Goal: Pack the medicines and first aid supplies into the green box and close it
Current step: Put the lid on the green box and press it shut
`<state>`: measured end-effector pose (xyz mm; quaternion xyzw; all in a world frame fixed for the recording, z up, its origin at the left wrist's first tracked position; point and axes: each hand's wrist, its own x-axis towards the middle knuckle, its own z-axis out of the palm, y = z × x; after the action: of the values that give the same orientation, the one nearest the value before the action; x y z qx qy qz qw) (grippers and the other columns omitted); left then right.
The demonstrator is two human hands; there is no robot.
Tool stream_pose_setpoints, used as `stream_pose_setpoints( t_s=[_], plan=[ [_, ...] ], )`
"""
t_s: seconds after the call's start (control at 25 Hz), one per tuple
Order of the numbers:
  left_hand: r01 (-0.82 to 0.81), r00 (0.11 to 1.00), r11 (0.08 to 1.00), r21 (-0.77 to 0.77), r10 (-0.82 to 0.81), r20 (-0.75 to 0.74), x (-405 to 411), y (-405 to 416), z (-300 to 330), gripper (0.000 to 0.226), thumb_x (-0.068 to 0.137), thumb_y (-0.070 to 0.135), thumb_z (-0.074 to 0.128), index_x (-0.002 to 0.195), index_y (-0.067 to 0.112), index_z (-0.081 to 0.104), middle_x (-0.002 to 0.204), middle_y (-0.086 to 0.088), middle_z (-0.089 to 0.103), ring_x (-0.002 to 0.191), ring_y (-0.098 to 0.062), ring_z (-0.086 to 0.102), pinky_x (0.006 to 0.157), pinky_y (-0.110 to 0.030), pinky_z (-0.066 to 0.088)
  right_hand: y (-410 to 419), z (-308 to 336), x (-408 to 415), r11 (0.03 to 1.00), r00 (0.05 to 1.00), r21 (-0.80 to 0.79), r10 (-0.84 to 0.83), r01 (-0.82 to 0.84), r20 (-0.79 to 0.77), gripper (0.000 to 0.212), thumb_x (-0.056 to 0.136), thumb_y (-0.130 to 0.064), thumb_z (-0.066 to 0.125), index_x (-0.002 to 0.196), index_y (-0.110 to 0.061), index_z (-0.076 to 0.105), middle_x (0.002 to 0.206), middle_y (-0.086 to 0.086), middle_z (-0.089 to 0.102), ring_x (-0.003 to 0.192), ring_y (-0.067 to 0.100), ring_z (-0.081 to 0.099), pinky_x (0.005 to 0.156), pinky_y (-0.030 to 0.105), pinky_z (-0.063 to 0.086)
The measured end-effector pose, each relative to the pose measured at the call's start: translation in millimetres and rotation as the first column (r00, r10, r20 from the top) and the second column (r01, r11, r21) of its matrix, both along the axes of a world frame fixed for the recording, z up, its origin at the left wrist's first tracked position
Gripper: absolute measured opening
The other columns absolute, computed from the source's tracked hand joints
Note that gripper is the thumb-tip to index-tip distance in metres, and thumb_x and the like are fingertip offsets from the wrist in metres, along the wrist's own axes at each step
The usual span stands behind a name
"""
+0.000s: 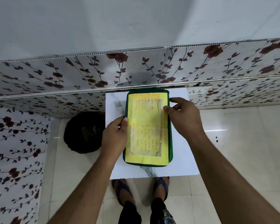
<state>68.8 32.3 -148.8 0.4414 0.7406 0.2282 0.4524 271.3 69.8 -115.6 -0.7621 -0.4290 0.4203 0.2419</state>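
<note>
Closing stage: judging the task as nearly done, with the green box [170, 139] lying flat and its lid down on the white marble-look table [184, 159].
Box position: sitting near the middle of the table, long side running away from the person, far end close to the floral wall panel [55, 75].
Lid: showing as 1 green rim around a yellow handwritten label sheet [145, 135]; writing is too blurred to read.
Left hand [114, 138]: resting along the box's left edge, thumb lying over the rim onto the label, fingers curled down the side and out of sight; gripping the edge, not pinching anything loose.
Right hand [184, 117]: sitting at the far right corner, thumb tip pressing on the label, index finger hooking over the right rim; holding or pressing the lid there.
Medicines and supplies: seeing 0 loose on the table, so they are presumably inside; contents are hidden by the lid.
Done: packing, as far as I can judge.
Left: seating the lid fully all round; cannot tell whether any latch exists or is engaged.
Risk: right edge may be sitting slightly proud, cannot confirm from this angle.
Surroundings: dark round bin [84, 133] standing on the tiled floor just left of the table; person's sandalled feet [124, 189] showing below the table edge.
</note>
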Motion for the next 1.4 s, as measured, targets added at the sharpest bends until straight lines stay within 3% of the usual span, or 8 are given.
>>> stream_pose_setpoints(
  t_s=[0.16, 0.36, 0.6, 0.68, 0.8, 0.88, 1.08, 1.4],
  plan=[
    [0.012, 0.995, 0.997, 0.077, -0.005, -0.101, 3.5, -5.7, -9.9, 0.035, 0.099, 0.049, 0.035, 0.106, 0.038, 0.067, 0.091, 0.002, 0.067, 0.085, -0.015, 0.065, 0.072, -0.035, 0.053, -10.1, -7.3, -1.4, 0.999, 0.998, -0.032, -0.023, 0.021, -0.055, 0.041, 0.096, -0.036, 0.055, 0.136, -0.025, 0.056, 0.086, -0.013, 0.064, 0.087, 0.014, 0.065, 0.074, 0.029, 0.049],
    [0.058, 0.984, 0.990, 0.127, -0.036, -0.175, 16.1, -13.8, -5.7, 0.035, 0.102, 0.044, 0.032, 0.120, 0.037, 0.061, 0.084, 0.002, 0.054, 0.080, -0.005, 0.056, 0.063, -0.023, 0.038, -21.0, -23.4, -6.3, 0.995, 0.982, -0.012, -0.099, 0.098, -0.163, 0.032, 0.102, -0.036, 0.045, 0.124, -0.028, 0.067, 0.110, -0.009, 0.070, 0.105, 0.017, 0.064, 0.093, 0.039, 0.052],
    [-0.050, 0.998, 0.989, 0.142, 0.053, -0.018, 15.2, -7.9, -20.0, 0.030, 0.104, 0.034, 0.033, 0.099, 0.023, 0.061, 0.093, -0.003, 0.058, 0.086, -0.008, 0.056, 0.070, -0.026, 0.038, -21.2, -31.1, -15.3, 0.986, 0.971, 0.008, -0.163, 0.167, -0.172, 0.030, 0.102, -0.031, 0.045, 0.122, -0.028, 0.068, 0.091, -0.025, 0.063, 0.089, 0.005, 0.060, 0.081, 0.027, 0.050],
    [-0.051, 0.997, 0.988, 0.149, 0.059, -0.046, 15.0, -6.9, -22.1, 0.026, 0.103, 0.028, 0.037, 0.096, 0.021, 0.060, 0.093, -0.004, 0.060, 0.085, -0.011, 0.058, 0.071, -0.029, 0.040, -17.2, -33.7, -10.4, 0.986, 0.964, -0.030, -0.164, 0.161, -0.211, 0.031, 0.098, -0.034, 0.050, 0.124, -0.030, 0.067, 0.102, -0.014, 0.071, 0.099, 0.014, 0.065, 0.091, 0.039, 0.053],
    [-0.165, 0.979, 0.985, 0.043, 0.158, 0.131, 9.0, 13.8, -8.6, 0.024, 0.099, 0.023, 0.048, 0.119, 0.024, 0.062, 0.111, 0.001, 0.063, 0.095, -0.009, 0.060, 0.078, -0.029, 0.047, 1.2, -31.1, 1.1, 0.981, 0.936, -0.115, -0.186, 0.158, -0.299, 0.040, 0.093, -0.025, 0.058, 0.132, -0.024, 0.061, 0.109, 0.002, 0.072, 0.101, 0.023, 0.068, 0.093, 0.050, 0.054],
    [-0.176, 0.947, 0.984, -0.030, 0.178, 0.268, 9.8, 43.6, 0.2, 0.034, 0.099, 0.029, 0.050, 0.132, 0.027, 0.054, 0.115, 0.010, 0.060, 0.096, 0.001, 0.057, 0.076, -0.021, 0.043, 20.5, -30.5, 1.7, 0.976, 0.911, -0.100, -0.216, 0.193, -0.352, 0.039, 0.093, -0.024, 0.056, 0.132, -0.019, 0.061, 0.112, 0.002, 0.071, 0.102, 0.021, 0.067, 0.092, 0.044, 0.055],
    [-0.062, 0.967, 0.998, -0.027, 0.066, 0.245, 29.3, 97.9, -0.4, 0.033, 0.095, 0.050, 0.050, 0.089, 0.021, 0.066, 0.088, 0.001, 0.061, 0.080, -0.013, 0.053, 0.072, -0.028, 0.040, 42.5, -34.0, -17.5, 0.962, 0.868, -0.105, -0.272, 0.251, -0.416, 0.032, 0.099, -0.041, 0.050, 0.096, -0.020, 0.074, 0.091, 0.001, 0.074, 0.085, 0.018, 0.068, 0.075, 0.032, 0.051],
    [-0.162, 0.963, 0.986, 0.046, 0.148, 0.226, 36.4, 102.1, -11.7, 0.045, 0.097, 0.043, 0.051, 0.092, 0.000, 0.066, 0.078, -0.009, 0.051, 0.073, -0.017, 0.042, 0.057, -0.027, 0.032, 49.1, -43.2, -29.2, 0.933, 0.879, -0.021, -0.345, 0.358, -0.329, 0.036, 0.100, -0.038, 0.049, 0.093, -0.013, 0.073, 0.083, 0.001, 0.070, 0.080, 0.017, 0.061, 0.073, 0.031, 0.045]
  ],
)
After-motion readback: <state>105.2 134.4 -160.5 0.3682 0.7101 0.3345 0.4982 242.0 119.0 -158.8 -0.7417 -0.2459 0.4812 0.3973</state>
